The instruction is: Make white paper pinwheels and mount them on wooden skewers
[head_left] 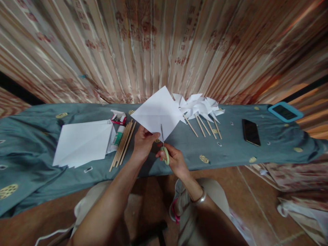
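Observation:
My left hand [142,142] is closed on the lower corner of a white square paper sheet [157,112], held up like a diamond over the table edge. My right hand [172,158] grips green-handled scissors [165,153]. Their blades point up into the bottom corner of the sheet. Both hands hover just in front of the grey-blue cloth-covered table [30,143].
A stack of white sheets [83,142], a glue bottle [118,136] and a bundle of wooden sticks [123,145] lie to the left. A small red box [118,118] sits behind them. Finished paper pinwheels on sticks [202,109] lie right, then a black phone [251,132] and a blue-framed device [285,111].

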Demonstrator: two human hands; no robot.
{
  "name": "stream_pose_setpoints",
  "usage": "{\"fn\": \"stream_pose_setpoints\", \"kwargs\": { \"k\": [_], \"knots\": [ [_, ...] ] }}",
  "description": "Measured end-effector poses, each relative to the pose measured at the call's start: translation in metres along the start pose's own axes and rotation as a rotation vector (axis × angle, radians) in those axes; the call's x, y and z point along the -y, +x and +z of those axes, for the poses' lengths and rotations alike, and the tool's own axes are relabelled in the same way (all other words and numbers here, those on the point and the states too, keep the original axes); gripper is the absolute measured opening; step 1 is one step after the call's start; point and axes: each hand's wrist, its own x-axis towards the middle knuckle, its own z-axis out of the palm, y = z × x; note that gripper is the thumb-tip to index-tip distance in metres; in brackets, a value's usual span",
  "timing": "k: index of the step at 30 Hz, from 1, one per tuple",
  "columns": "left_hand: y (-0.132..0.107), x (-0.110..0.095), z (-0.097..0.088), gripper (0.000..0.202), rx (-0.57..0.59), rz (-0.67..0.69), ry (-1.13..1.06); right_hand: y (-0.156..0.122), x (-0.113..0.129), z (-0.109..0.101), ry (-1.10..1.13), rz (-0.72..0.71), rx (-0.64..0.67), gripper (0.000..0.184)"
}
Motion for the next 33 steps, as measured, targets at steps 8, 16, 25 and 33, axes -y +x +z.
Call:
{"fn": "stream_pose_setpoints", "kwargs": {
  "k": [8,16,25,33],
  "knots": [
    [0.0003,0.0006,-0.0007,0.035,0.002,-0.010,-0.016,-0.0005,-0.0013,0.0007,0.014,0.009,-0.023,0.037],
    [0.0036,-0.0014,-0.0025,0.038,-0.064,-0.056,-0.066,-0.0030,0.0008,0.0025,0.014,0.067,-0.017,0.039],
    [0.0058,0.0019,-0.0060,0.035,-0.068,-0.027,-0.020,-0.0030,0.0015,0.0020,-0.001,0.047,-0.002,0.038],
    [0.0022,0.0063,-0.0024,0.036,-0.064,-0.019,-0.005,0.0000,0.0025,-0.0018,-0.023,0.020,-0.007,0.033]
  ]
}}
